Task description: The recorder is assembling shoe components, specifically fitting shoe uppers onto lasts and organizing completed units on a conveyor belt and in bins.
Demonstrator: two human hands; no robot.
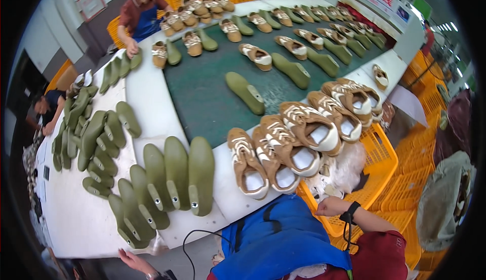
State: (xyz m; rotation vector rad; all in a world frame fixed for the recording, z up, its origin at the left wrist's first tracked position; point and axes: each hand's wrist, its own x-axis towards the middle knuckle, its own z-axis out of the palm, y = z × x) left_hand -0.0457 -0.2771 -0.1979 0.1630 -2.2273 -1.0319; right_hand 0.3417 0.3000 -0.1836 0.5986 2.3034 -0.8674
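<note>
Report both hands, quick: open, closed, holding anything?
Left hand: open, nothing seen in it.
Right hand: at the yellow-orange crate; whether it is closed or holding anything can't be told.

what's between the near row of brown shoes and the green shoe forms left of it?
Bare white tabletop separates the brown shoes from the green shoe forms; the head view shows it.

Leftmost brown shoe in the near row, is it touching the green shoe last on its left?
Apart: the head view shows a strip of white tabletop between the brown shoe and the green shoe last.
</note>
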